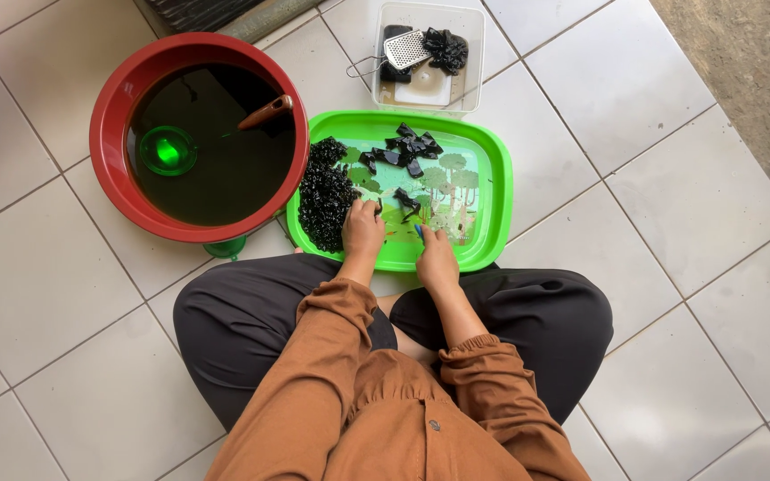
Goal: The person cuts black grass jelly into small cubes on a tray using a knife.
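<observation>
Noted: left hand curled on small black piece beside black heap on green tray, right hand closed on blue handle, likely a blade; risk of nicked fingers, hands near, or scattering toward red basin.

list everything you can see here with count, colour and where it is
basin: one, red, left of tray, holds dark liquid
small bowl: one, green, in the basin
ladle handle: one, brown, in the basin
tray: one, green, in front of the knees
diced jelly pile: one, black, tray's left side
jelly slabs: several, black, tray's far side
clear tub: one, behind the tray
grater: one, metal, in the tub
left hand: on tray by the pile
right hand: on tray's near edge
</observation>
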